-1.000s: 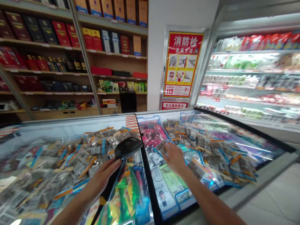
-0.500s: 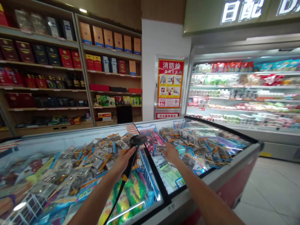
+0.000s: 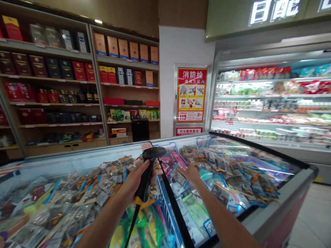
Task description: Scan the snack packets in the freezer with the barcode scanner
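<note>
My left hand [image 3: 134,182] grips the handle of a black barcode scanner [image 3: 150,165], its head raised over the middle of a glass-topped chest freezer [image 3: 279,193]. A black cable hangs from the scanner towards me. My right hand [image 3: 191,172] lies flat, fingers spread, on the right glass lid [image 3: 248,162], over small clear packets with orange and blue labels [image 3: 227,168]. More of the same packets [image 3: 98,182] fill the left half of the freezer.
Wooden shelves with boxed bottles [image 3: 77,72] line the back wall. A red fire-hydrant poster [image 3: 191,94] hangs on a white pillar. An open chilled display case [image 3: 271,103] stands at the right. Tiled floor [image 3: 315,220] shows beyond the freezer's right corner.
The view has drawn back and lifted, showing more of the shop. My left hand has tightened round the scanner and raised it. My right hand has stayed on the right lid.
</note>
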A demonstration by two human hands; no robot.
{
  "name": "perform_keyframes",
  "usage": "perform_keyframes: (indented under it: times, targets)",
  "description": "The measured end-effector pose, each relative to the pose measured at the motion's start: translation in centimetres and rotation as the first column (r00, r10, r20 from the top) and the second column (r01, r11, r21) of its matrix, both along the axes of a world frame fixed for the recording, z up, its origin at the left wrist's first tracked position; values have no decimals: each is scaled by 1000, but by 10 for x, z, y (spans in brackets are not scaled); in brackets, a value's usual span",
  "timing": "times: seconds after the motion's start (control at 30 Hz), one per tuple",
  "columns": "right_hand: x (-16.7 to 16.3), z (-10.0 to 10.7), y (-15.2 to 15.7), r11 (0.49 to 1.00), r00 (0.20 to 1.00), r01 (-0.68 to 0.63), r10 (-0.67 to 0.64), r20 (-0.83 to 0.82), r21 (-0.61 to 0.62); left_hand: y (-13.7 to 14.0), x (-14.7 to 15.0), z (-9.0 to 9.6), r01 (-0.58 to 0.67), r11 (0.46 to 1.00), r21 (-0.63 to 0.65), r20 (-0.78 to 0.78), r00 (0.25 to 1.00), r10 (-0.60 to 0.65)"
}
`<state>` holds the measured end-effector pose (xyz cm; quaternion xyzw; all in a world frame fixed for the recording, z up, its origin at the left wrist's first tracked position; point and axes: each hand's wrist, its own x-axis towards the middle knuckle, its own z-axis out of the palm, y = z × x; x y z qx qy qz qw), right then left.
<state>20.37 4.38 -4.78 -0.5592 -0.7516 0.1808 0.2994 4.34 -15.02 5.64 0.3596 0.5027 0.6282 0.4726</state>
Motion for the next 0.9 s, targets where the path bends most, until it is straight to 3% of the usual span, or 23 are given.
perform_keyframes:
  times: [0.23,0.3,0.4,0.5,0.67,0.73,0.9]
  targets:
    - [12,-3,-7,977,964,-188,203,173,-100,14,4,-13,22,998,-55,34,999,-20]
    - [13,-3,-7,983,977,-171,178,119,-63,18,10,-19,40,998,-51,37,999,-38]
    - [15,-5,-3,993,983,-115,112,-146,-10,18,13,-27,63,996,-59,15,998,-62]
    - [19,-7,7,990,882,-137,116,-457,-15,12,12,-26,70,993,-95,-5,998,-70]
    - [29,-11,21,978,604,-203,167,-779,51,-2,10,-10,103,987,-126,5,995,-103]
    - [30,-12,23,971,503,-234,164,-848,49,-5,8,-6,157,978,-141,10,988,-157]
    - [29,-13,20,955,379,-295,129,-916,12,-5,6,-5,200,966,-162,-1,979,-203]
